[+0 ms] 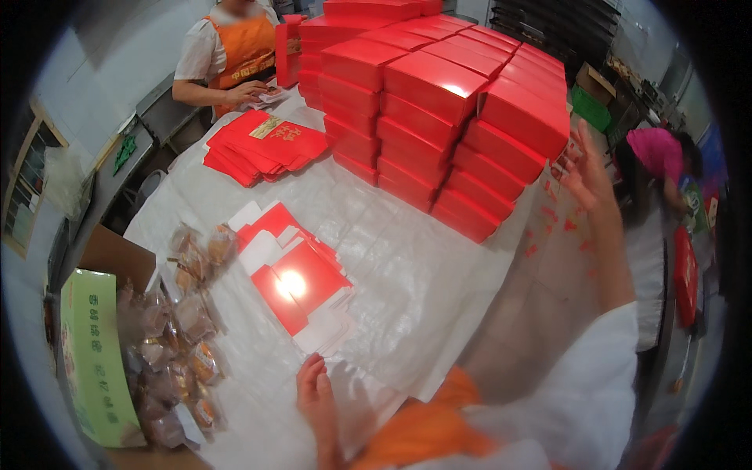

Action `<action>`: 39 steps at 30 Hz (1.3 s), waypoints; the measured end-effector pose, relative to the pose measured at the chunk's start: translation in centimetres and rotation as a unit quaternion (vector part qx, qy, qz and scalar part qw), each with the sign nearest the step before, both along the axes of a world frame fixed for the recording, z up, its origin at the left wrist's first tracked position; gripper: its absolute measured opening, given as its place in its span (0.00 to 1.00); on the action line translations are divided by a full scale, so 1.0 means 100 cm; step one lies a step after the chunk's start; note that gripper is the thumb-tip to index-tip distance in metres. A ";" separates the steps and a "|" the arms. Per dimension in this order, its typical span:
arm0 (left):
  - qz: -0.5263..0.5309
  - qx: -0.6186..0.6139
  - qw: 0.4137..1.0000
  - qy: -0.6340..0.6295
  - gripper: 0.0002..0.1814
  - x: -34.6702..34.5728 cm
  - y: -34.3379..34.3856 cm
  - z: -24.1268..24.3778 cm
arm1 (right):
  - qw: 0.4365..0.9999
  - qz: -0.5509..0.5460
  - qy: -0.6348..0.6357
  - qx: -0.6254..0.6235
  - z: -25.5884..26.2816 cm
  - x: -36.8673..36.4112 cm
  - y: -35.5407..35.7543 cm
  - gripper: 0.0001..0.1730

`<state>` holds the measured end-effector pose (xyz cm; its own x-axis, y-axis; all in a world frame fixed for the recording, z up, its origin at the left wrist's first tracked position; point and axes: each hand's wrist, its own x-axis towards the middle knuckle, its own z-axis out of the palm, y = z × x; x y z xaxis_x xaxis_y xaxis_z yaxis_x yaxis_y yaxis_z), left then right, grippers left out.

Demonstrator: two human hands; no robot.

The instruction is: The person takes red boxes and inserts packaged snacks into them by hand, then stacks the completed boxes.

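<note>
My right hand (pixel 585 173) is raised with its fingers spread, close to the right side of a tall stack of glossy red cardboard boxes (pixel 432 79). I see nothing in it, and cannot tell whether its fingertips touch the stack. My left hand (pixel 315 385) hovers or rests near the table's front edge, fingers loosely bent and holding nothing. Just beyond it lies a pile of flat, unfolded red-and-white cartons (pixel 305 276). Individually wrapped baked pastries (pixel 194 317) are heaped to the left, partly in an open cardboard box with a green printed flap (pixel 97 358).
More flat red cartons (pixel 264 147) lie at the far left of the plastic-covered table (pixel 405 288). A person in an orange apron (pixel 244 53) handles something behind them. Another person in pink (pixel 655 153) bends at the right. Red scraps (pixel 570 223) litter the floor.
</note>
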<state>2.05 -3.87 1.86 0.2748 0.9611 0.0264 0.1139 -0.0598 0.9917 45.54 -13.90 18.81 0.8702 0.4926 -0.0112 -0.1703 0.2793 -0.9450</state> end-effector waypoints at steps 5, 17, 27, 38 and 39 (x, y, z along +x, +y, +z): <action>0.005 -0.028 0.999 -0.019 0.11 0.008 -0.005 0.007 | 0.992 0.028 0.033 -0.118 -0.002 0.029 -0.005 0.25; -0.028 -0.017 0.998 -0.049 0.10 0.017 -0.013 0.020 | 0.997 -0.021 -0.068 0.041 -0.066 -0.060 -0.052 0.22; -0.177 0.160 0.966 -0.102 0.28 0.063 0.006 0.059 | 0.941 0.161 0.288 0.068 -0.143 -0.206 0.010 0.29; -0.127 0.165 0.975 -0.071 0.26 0.054 0.006 0.045 | 0.960 0.207 0.189 0.016 -0.148 -0.247 0.034 0.29; -0.123 0.172 0.976 -0.061 0.26 0.054 0.005 0.043 | 0.961 0.207 0.179 0.017 -0.147 -0.248 0.035 0.30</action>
